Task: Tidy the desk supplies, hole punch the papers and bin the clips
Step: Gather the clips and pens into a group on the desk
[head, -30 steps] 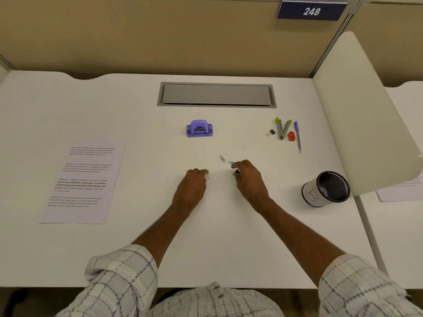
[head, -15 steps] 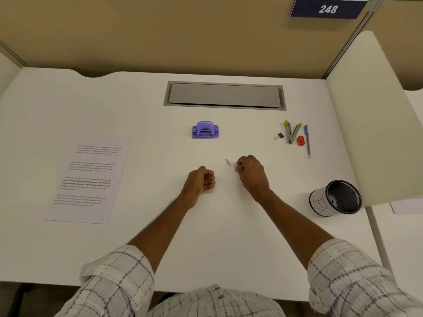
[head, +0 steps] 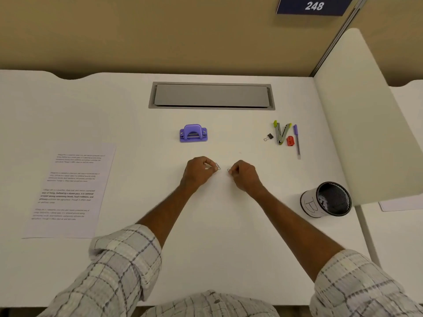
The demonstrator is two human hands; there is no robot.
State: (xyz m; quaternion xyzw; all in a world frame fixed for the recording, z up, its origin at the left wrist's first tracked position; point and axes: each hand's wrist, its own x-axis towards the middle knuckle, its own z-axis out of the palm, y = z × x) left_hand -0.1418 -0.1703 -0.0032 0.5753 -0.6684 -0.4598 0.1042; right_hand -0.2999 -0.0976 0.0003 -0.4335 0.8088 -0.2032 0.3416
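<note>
On the desk (head: 217,236), left hand (head: 198,173) and right hand (head: 245,176) each pinch 1 paper clip (head: 217,167): likely light, slippery wire, best held by its flat sides.

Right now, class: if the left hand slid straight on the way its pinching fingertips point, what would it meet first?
Probably the small silver wire paper clip pinched in the right hand, then that hand itself, across a narrow gap of white desk from the left hand. Depth is unclear.
</note>
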